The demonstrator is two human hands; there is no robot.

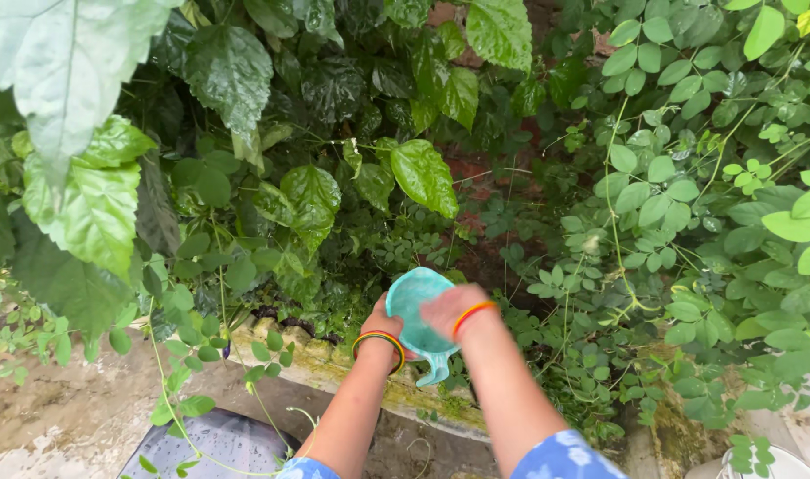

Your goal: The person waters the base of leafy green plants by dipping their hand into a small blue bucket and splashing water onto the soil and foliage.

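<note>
I am holding a turquoise plastic mug (pixel 420 321) out over the garden bed, both arms stretched forward from the paved ground. The mug is tipped well over, its mouth turned away from me toward the plants (pixel 334 204) and its handle hanging at the bottom, just above the mossy stone edging (pixel 396 386). No water is showing at the rim, so I am judging the tipping to be far along, though what is inside the mug is hidden from me.

My right hand (pixel 446 308) is lying curled over the upper side of the mug, fingers closed around its wall; motion blur is hiding the fingertips. My left hand (pixel 383 321) is pressing against the mug's left side, its fingers wrapped behind it and out of sight, so how tightly they are closing I cannot tell. Coloured bangles (pixel 380 341) are sitting on both wrists. A dark wet cloth (pixel 219 443) is lying on the ground near my left elbow.
</note>
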